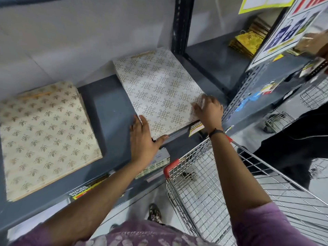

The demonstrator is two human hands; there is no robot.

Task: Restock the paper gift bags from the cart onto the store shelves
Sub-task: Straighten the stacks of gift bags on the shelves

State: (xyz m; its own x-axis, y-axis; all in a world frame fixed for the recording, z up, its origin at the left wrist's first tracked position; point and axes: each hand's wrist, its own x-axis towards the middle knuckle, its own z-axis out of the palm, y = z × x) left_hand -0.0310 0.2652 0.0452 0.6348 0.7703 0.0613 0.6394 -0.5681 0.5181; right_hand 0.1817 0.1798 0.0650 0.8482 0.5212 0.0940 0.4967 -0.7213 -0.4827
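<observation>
A stack of white paper gift bags [158, 86] with a looped knot pattern lies flat on the grey shelf [110, 110]. My left hand [143, 139] presses against its near left corner, thumb along the front edge. My right hand [207, 109] rests on the near right corner, fingers spread on top. A second stack of cream gift bags [44, 135] with a gold leaf pattern lies to the left on the same shelf. The wire shopping cart [204, 183] with red corner guards stands below my right arm, and its basket looks empty.
A dark upright post [181, 23] divides the shelf bays. Yellow gift bags [246, 41] lie on the shelf to the right. Another person in black [292, 139] stands at the right, with a hand [312, 41] near hanging posters. More patterned bags [154, 164] sit on the shelf below.
</observation>
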